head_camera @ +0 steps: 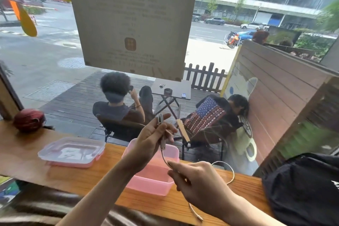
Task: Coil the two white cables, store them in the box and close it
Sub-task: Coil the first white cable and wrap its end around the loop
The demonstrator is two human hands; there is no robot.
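Your left hand (150, 138) is closed around a folded bundle of thin white cable (162, 134), raised above the open pink translucent plastic box (152, 180) on the wooden counter (77, 176). Your right hand (200, 180) pinches the same cable lower down between thumb and forefinger. Its loose end curls behind that hand. The clear lid (71, 151) lies left of the box. A second cable cannot be made out.

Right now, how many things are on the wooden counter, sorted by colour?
Pink: 2, the open box and its lid.
White: 1, the cable, held up by the left hand and the right hand; a second cable is not clearly visible.
Red: 1, the round object.
Black: 1, the bag.
Total: 5.
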